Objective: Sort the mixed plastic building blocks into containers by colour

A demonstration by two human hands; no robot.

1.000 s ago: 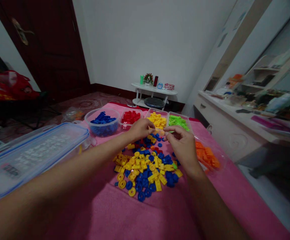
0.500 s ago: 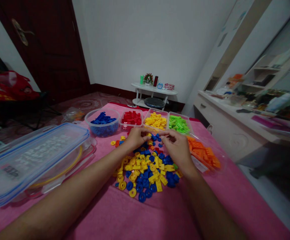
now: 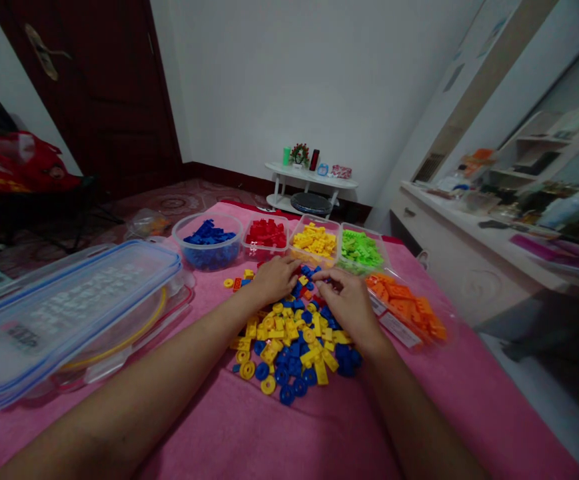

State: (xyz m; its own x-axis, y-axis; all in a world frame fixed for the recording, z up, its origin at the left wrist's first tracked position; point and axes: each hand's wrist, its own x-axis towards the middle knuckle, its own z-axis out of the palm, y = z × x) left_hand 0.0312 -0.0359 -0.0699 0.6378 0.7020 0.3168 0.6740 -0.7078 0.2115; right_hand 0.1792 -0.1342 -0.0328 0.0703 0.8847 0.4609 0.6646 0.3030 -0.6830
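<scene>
A mixed pile of yellow and blue toy building bricks [image 3: 289,330] lies on the pink cloth, with a few red and orange pieces among them. My left hand [image 3: 275,279] reaches to the pile's far side, its fingers bent down and close together. Whatever the fingertips hold, if anything, is hidden. Across from it, my right hand [image 3: 348,301] has curled fingers with the thumb near the index finger, beside blue and red bricks. Its grip is too small to make out. Behind the hands stand tubs of blue bricks [image 3: 209,233], red bricks [image 3: 266,233], yellow bricks [image 3: 314,240] and green bricks [image 3: 360,249].
At the right, a clear container of orange bricks [image 3: 404,307] sits near my right wrist. Stacked clear lids [image 3: 74,300] with blue and red rims lie at the left. Beyond the pink cloth [image 3: 249,440] are a small white table [image 3: 309,177] and a dresser [image 3: 449,227].
My left hand has lowered its fingertips into the pile's far side. The right hand has shifted slightly left and down, closer to the bricks. The view has tilted slightly.
</scene>
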